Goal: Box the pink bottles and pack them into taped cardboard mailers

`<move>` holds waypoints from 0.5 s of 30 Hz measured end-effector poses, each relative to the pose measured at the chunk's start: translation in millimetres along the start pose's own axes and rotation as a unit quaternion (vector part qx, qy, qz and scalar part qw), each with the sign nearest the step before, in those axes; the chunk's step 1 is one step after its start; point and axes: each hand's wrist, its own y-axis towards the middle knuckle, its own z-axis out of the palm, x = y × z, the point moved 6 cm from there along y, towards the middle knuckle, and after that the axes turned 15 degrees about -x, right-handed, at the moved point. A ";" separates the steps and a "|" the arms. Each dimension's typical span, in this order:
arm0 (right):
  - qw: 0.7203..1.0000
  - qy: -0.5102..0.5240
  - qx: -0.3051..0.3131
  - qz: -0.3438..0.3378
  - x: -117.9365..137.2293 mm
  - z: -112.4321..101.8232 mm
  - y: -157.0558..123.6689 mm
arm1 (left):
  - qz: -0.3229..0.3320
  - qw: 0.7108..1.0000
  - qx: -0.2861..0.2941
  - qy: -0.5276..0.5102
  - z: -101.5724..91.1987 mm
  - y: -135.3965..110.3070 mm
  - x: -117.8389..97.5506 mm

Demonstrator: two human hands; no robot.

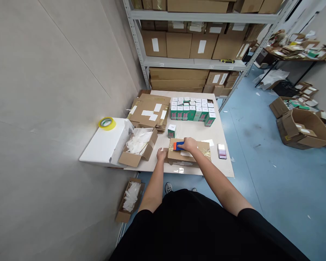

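A closed brown cardboard box [201,150] lies at the near edge of the white table [222,134]. My right hand [189,144] is closed round a blue and orange tape dispenser [178,146] pressed on the box's top. My left hand [161,154] rests against the box's left end, fingers curled on its side. A single green and white carton [171,130] stands just behind the box. Several more green and white cartons [192,108] stand in rows at the far side of the table.
An open box of white bags [139,145] sits left of the hands, beside a white block [105,143] with a yellow tape roll [107,123]. Flattened cardboard [150,110] lies behind. A phone [222,151] lies right. Shelves of boxes [179,43] stand beyond; open cartons [304,127] litter the blue floor.
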 end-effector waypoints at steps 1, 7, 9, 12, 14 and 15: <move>1.000 -0.001 0.001 0.002 -0.8 -0.6 0.6 | 0.003 1.000 -0.007 0.005 -7.0 3.8 -2.2; 1.000 0.007 0.026 -0.005 -2.8 0.5 5.9 | 0.195 0.964 0.180 -0.023 -16.1 5.1 -53.5; 0.999 0.010 0.041 -0.016 -1.6 -0.2 6.4 | 0.225 0.945 0.236 -0.002 -13.4 1.1 -65.9; 0.997 0.020 0.060 -0.035 -0.1 -3.8 5.2 | 0.254 0.927 0.257 0.097 -8.4 -0.2 -76.3; 0.997 0.028 0.067 -0.033 -0.9 -6.6 3.4 | 0.308 0.889 0.270 0.202 -1.6 -2.8 -81.9; 0.997 0.029 0.070 -0.028 -1.7 -7.3 2.4 | 0.339 0.862 0.278 0.253 2.5 -4.6 -84.4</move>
